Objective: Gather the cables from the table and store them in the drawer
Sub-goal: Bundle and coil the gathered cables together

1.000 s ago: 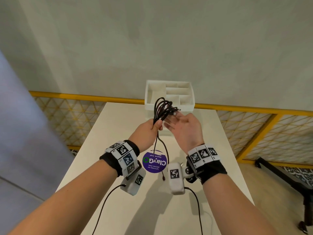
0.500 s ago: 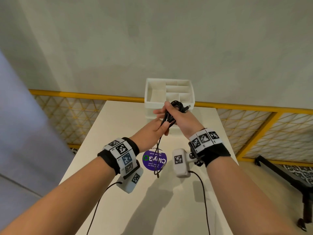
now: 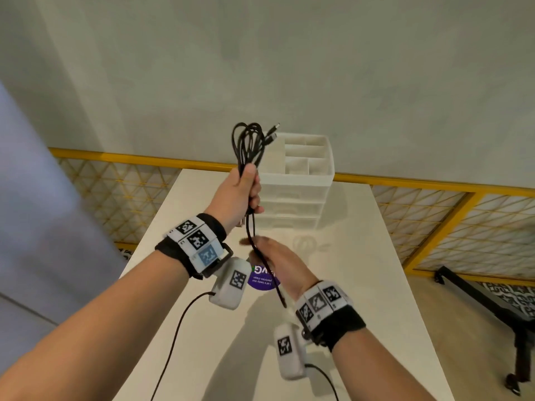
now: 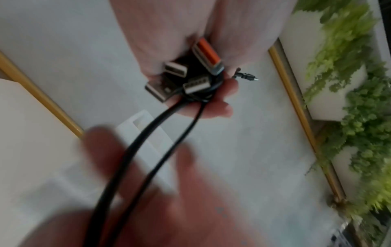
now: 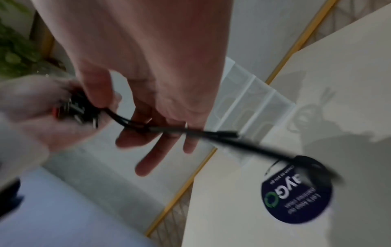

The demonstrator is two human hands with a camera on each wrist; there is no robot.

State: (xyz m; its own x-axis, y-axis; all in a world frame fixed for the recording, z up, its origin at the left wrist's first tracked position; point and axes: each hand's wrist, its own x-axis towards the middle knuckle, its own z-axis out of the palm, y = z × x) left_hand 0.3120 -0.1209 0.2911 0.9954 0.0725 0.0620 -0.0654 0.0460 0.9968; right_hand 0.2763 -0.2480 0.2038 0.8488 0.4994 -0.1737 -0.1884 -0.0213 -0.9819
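My left hand [image 3: 246, 188] is raised above the white table [image 3: 362, 256] and grips a looped bundle of black cables [image 3: 249, 143]. The left wrist view shows several USB plugs [image 4: 190, 75], one with an orange tongue, sticking out of that fist [image 4: 211, 100]. Two cable tails [image 3: 265, 263] hang down from it. My right hand [image 3: 272, 256] is lower, fingers straight and spread, and the tails [image 5: 211, 133] run across its fingers [image 5: 152, 142]. The white drawer unit [image 3: 292, 186] stands at the table's far edge, its drawer fronts closed and its open top tray divided into compartments.
A round purple sticker [image 3: 262, 282] lies on the table under my hands. A yellow railing with mesh [image 3: 115, 160] runs behind and beside the table. A black metal frame [image 3: 492, 302] stands on the floor to the right.
My left hand has lifted the cable bundle higher. My right hand has let go of the loops and dropped down to the hanging tails.
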